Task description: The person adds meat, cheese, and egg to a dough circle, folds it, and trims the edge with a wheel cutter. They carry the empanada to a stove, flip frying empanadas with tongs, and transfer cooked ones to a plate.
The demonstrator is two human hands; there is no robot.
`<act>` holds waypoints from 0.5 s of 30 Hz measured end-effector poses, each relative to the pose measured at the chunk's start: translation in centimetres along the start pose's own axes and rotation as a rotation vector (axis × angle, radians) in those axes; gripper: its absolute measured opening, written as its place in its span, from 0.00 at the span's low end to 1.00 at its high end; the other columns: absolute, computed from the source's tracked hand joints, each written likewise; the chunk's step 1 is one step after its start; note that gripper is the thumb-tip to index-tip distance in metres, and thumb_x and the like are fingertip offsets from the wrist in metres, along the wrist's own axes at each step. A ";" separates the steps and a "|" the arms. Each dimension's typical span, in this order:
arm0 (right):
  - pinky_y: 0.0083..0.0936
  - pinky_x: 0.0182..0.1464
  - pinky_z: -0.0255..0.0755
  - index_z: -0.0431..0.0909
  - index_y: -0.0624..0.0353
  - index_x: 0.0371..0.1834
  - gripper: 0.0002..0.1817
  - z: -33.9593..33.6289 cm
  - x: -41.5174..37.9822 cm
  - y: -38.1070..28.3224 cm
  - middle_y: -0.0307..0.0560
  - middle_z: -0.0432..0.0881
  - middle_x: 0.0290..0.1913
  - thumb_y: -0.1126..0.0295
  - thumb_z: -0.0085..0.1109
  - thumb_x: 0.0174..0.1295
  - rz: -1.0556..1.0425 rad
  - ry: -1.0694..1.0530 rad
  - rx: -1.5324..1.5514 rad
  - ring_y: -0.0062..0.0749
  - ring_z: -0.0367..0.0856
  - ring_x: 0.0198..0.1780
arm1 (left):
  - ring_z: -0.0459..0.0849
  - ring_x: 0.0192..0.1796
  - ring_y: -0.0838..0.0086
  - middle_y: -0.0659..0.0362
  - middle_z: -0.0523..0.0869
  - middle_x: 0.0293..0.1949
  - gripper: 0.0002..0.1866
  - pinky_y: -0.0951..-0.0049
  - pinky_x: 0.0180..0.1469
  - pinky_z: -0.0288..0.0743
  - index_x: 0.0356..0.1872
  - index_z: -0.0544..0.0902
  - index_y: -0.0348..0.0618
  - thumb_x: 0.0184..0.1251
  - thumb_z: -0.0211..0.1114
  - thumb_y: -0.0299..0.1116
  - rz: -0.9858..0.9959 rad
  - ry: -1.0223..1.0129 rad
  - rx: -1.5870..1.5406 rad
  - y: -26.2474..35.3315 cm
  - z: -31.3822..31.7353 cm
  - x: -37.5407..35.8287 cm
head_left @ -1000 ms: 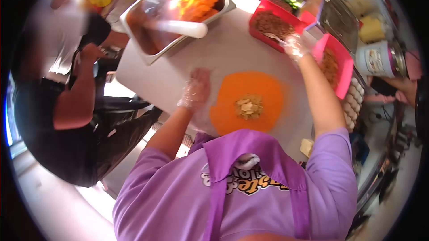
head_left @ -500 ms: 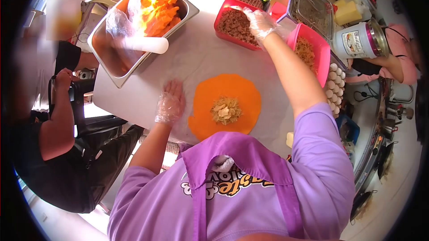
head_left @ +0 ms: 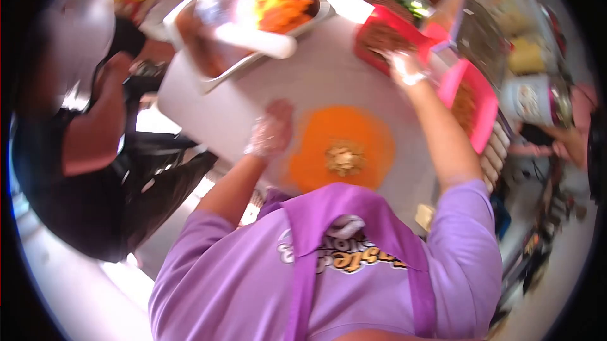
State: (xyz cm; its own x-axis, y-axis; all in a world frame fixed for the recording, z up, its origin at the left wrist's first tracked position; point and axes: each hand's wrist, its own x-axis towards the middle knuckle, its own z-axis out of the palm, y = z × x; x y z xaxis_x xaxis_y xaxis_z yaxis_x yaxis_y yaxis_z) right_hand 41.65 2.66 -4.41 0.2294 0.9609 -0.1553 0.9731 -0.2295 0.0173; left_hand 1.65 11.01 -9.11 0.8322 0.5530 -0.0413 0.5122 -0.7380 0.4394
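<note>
A round, flat orange dough sheet (head_left: 310, 145) lies on the table in front of me. A small heap of pale shreds with thin beige pieces on top (head_left: 344, 159) sits on it, right of its middle. My left hand (head_left: 272, 129), in a clear plastic glove, rests flat on the tabletop left of the sheet, fingers stretched out. At the near right corner of a red tub of brown ground meat (head_left: 384, 38) is my right hand (head_left: 408, 68), also gloved. Motion smears its fingers, so I cannot tell what they hold.
A metal pan (head_left: 212, 81) at the far left holds orange dough, plastic and a white roller-like cylinder (head_left: 265, 42). Right of my right hand stands a pink tub of shreds (head_left: 465, 107), with an egg tray (head_left: 494, 162) beside it. Another person (head_left: 95, 132) is at left.
The whole view has swung, shifting the table's things rightward and blurring them. My right hand has drawn back from over the meat toward the tub's near rim. My left hand stays flat.
</note>
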 end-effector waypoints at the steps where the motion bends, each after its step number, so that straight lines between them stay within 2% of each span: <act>1: 0.45 0.52 0.76 0.82 0.46 0.52 0.18 -0.2 -0.3 -0.3 0.60 0.83 0.46 0.67 0.44 0.65 0.010 0.100 0.146 0.54 0.81 0.49 | 0.67 0.67 0.48 0.42 0.72 0.63 0.22 0.55 0.71 0.58 0.59 0.72 0.34 0.64 0.51 0.30 0.043 0.027 0.046 -0.3 0.2 0.0; 2: 0.45 0.53 0.76 0.81 0.43 0.55 0.20 0.2 0.2 0.7 0.61 0.82 0.47 0.60 0.39 0.70 0.099 0.013 0.128 0.55 0.81 0.50 | 0.69 0.65 0.47 0.42 0.73 0.61 0.21 0.54 0.70 0.59 0.58 0.73 0.34 0.64 0.52 0.30 0.094 0.051 0.089 -0.5 0.2 0.1; 3: 0.47 0.45 0.75 0.82 0.48 0.50 0.19 0.0 0.0 2.3 0.62 0.82 0.39 0.64 0.40 0.68 -0.015 0.110 0.092 0.56 0.81 0.41 | 0.68 0.66 0.48 0.42 0.73 0.62 0.22 0.55 0.71 0.58 0.59 0.73 0.34 0.64 0.52 0.30 0.101 0.042 0.100 -0.3 -0.4 0.2; 4: 0.44 0.48 0.76 0.83 0.49 0.49 0.23 -4.2 -0.7 0.2 0.63 0.82 0.42 0.52 0.38 0.72 0.083 0.046 0.143 0.54 0.82 0.46 | 0.68 0.66 0.49 0.43 0.73 0.62 0.22 0.55 0.71 0.58 0.59 0.72 0.34 0.65 0.52 0.31 0.121 0.029 0.099 -0.2 -1.0 0.2; 5: 0.45 0.45 0.75 0.83 0.58 0.40 0.24 -4.9 -0.7 -0.2 0.62 0.83 0.36 0.52 0.40 0.71 0.331 0.117 0.408 0.54 0.83 0.41 | 0.68 0.66 0.49 0.43 0.73 0.62 0.22 0.55 0.71 0.58 0.59 0.72 0.34 0.65 0.52 0.31 0.100 0.028 0.106 -0.1 -1.3 -0.1; 6: 0.45 0.44 0.73 0.81 0.63 0.34 0.25 -3.8 -0.3 0.6 0.60 0.83 0.34 0.52 0.43 0.70 0.457 0.104 0.512 0.54 0.84 0.39 | 0.68 0.67 0.49 0.43 0.73 0.63 0.22 0.55 0.71 0.57 0.59 0.73 0.34 0.65 0.53 0.32 0.115 0.042 0.110 0.0 -1.4 -0.2; 8: 0.38 0.37 0.71 0.81 0.65 0.37 0.12 1.4 1.0 4.2 0.50 0.76 0.24 0.67 0.51 0.68 0.412 0.101 0.548 0.38 0.78 0.31 | 0.67 0.67 0.49 0.43 0.73 0.63 0.22 0.56 0.72 0.57 0.59 0.73 0.34 0.65 0.53 0.33 0.139 0.056 0.108 0.3 -1.7 0.1; 10: 0.39 0.35 0.69 0.80 0.67 0.35 0.14 -0.4 -0.7 1.2 0.49 0.73 0.22 0.66 0.50 0.68 0.318 -0.033 0.119 0.38 0.76 0.30 | 0.67 0.67 0.48 0.43 0.73 0.63 0.23 0.55 0.72 0.56 0.59 0.73 0.34 0.65 0.53 0.33 0.118 0.052 0.073 0.6 -1.8 0.1; 11: 0.44 0.38 0.70 0.80 0.63 0.39 0.14 0.7 -0.6 1.9 0.58 0.79 0.29 0.65 0.48 0.68 0.424 -0.048 0.348 0.50 0.80 0.35 | 0.67 0.67 0.48 0.43 0.73 0.63 0.23 0.55 0.72 0.56 0.59 0.73 0.34 0.65 0.53 0.33 0.122 0.048 0.068 0.7 -1.7 0.1; 12: 0.44 0.38 0.70 0.80 0.63 0.39 0.14 -0.9 -0.7 1.3 0.58 0.79 0.29 0.65 0.48 0.68 0.427 -0.050 0.347 0.50 0.80 0.35 | 0.67 0.67 0.48 0.43 0.73 0.63 0.23 0.55 0.72 0.56 0.60 0.73 0.34 0.65 0.53 0.33 0.120 0.047 0.079 0.6 -1.7 0.2; 14: 0.44 0.44 0.71 0.81 0.59 0.43 0.14 -5.3 -1.2 -0.8 0.64 0.82 0.42 0.64 0.46 0.68 0.341 0.069 0.303 0.56 0.80 0.42 | 0.67 0.67 0.48 0.43 0.72 0.64 0.23 0.55 0.72 0.55 0.60 0.73 0.35 0.65 0.53 0.33 0.116 0.036 0.085 0.5 -1.4 0.1; 15: 0.44 0.47 0.71 0.80 0.58 0.46 0.16 -5.0 -1.0 -0.8 0.64 0.81 0.48 0.61 0.46 0.69 0.345 0.054 0.272 0.56 0.80 0.46 | 0.67 0.68 0.48 0.43 0.72 0.64 0.23 0.54 0.72 0.55 0.60 0.73 0.35 0.65 0.53 0.33 0.110 0.031 0.093 0.4 -1.3 0.1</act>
State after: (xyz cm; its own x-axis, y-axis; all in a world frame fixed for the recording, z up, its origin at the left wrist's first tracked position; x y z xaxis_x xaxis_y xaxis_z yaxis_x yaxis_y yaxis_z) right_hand 40.77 2.63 0.63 0.5477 0.8259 -0.1339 0.8007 -0.5638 -0.2024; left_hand 1.72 11.27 -7.74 0.8781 0.4775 0.0313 0.4370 -0.8267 0.3543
